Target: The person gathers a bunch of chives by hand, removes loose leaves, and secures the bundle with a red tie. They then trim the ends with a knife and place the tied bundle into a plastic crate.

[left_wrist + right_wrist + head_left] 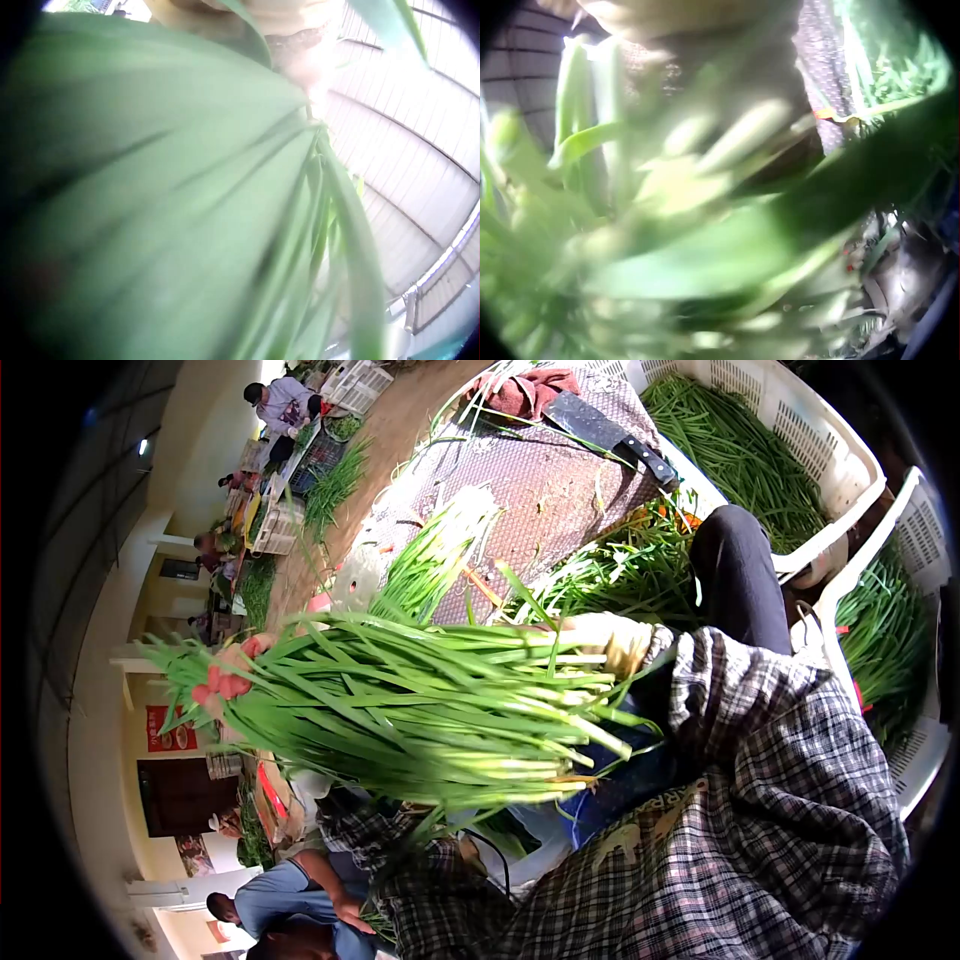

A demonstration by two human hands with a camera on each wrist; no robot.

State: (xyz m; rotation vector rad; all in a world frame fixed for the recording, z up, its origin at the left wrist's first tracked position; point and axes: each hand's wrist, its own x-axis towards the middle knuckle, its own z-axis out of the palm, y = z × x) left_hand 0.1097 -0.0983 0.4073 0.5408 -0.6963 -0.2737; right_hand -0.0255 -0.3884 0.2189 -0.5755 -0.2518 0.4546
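Note:
A large bunch of long green leaves with pale stems (430, 700) spans the head view, held off the surface. At its leafy end my left hand (228, 678) grips it, reddish fingertips curled over the leaves. My right hand (605, 638), in a tan covering, holds the pale stem end from the far side, its fingers mostly hidden. Leaves (165, 180) fill much of the left wrist view, below a blurred pale hand or cuff. Blurred stems and leaves (697, 255) cover the right wrist view beneath a tan shape.
Beyond the bunch lies a textured mat (530, 490) with a smaller bunch (435, 555), a cleaver (600, 430) and a brown cloth (520, 395). White baskets (830, 435) of greens stand right, near my knee (738, 565). Other people (285, 405) work across the room.

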